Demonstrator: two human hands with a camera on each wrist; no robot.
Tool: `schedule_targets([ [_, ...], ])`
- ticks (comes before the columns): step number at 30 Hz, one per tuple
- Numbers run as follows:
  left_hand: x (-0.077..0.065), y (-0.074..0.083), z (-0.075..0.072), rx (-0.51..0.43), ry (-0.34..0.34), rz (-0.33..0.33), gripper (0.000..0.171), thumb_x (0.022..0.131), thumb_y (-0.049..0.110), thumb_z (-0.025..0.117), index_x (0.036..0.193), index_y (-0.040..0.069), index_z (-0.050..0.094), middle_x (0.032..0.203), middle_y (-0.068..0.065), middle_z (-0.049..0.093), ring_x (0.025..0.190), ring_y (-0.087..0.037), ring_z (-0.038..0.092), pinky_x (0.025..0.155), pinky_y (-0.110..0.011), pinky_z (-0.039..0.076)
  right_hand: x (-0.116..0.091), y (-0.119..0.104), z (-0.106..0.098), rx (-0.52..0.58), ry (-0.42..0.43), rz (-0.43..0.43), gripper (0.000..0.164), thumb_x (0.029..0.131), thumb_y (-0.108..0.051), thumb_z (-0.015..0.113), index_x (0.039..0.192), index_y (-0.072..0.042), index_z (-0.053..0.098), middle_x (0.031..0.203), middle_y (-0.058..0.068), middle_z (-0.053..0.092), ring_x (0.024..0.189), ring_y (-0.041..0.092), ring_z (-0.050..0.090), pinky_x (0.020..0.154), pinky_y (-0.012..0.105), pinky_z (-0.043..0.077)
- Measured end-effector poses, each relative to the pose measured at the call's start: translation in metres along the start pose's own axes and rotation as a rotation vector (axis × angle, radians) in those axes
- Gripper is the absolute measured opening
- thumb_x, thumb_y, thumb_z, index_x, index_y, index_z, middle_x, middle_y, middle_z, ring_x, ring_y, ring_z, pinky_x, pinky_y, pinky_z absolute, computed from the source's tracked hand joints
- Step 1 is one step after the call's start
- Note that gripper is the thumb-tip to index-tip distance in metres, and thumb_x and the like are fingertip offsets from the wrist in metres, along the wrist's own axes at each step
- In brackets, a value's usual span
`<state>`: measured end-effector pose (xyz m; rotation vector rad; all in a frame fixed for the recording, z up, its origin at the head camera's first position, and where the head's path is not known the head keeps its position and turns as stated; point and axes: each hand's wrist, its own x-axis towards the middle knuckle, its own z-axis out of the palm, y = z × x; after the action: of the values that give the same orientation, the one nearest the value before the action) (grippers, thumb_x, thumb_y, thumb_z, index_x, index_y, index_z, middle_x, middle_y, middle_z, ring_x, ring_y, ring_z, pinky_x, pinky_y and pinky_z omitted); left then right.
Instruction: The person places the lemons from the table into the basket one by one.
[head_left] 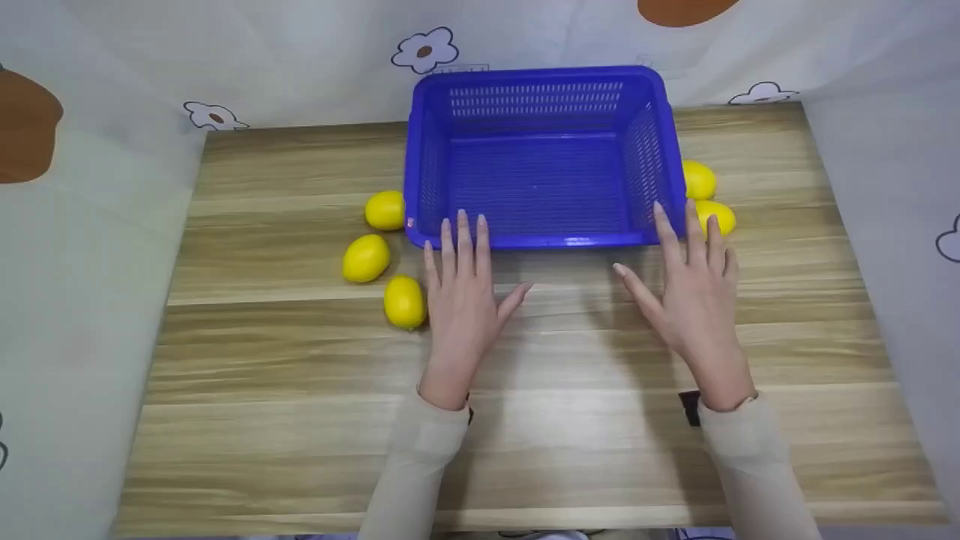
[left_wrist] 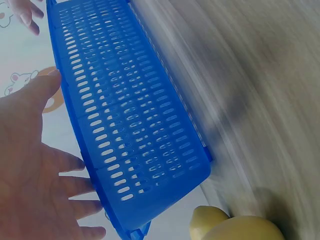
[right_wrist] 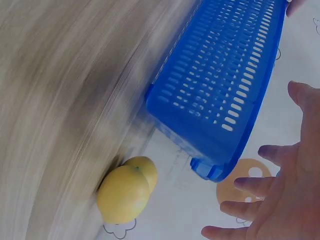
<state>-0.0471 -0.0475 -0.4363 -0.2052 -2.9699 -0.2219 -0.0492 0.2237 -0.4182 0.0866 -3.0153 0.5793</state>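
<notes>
A blue plastic basket (head_left: 540, 241) with slotted walls stands near the table's back edge, nothing inside it. Over its front rim, toward the left corner, reach the straight fingers of my left hand (head_left: 463, 307), thumb spread to the side. My right hand (head_left: 694, 300) has its fingers extended by the front right corner. In the right wrist view that hand's fingertips are apart from the basket wall (right_wrist: 210, 85). Left of the basket lie three yellow lemons, the nearest lemon (head_left: 405, 301) beside my left hand. Two more, a back lemon (head_left: 700, 180) and a front lemon (head_left: 716, 217), sit to its right.
The wood-grain table (head_left: 262, 375) is bordered at the back and sides by pale cloth (head_left: 300, 60) with flower prints. The basket's back rim comes close to the rear cloth. Dark bands show at both wrists.
</notes>
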Motion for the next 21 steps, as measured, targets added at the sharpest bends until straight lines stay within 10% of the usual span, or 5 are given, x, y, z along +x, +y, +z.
schedule_targets([
  [21, -0.005, -0.008, 0.007, 0.006, 0.091, 0.02, 0.1, 0.094, 0.066, 0.067, 0.163, 0.001, 0.035, 0.17, -0.021, 0.033, 0.156, -0.042, 0.031, 0.127, -0.06, 0.026, 0.004, 0.046, -0.007, 0.055, 0.022, 0.085, 0.088, 0.104, -0.054, 0.059, 0.169, -0.011, 0.021, 0.172, 0.03, 0.016, 0.157, 0.057, 0.014, 0.119, 0.08, 0.02],
])
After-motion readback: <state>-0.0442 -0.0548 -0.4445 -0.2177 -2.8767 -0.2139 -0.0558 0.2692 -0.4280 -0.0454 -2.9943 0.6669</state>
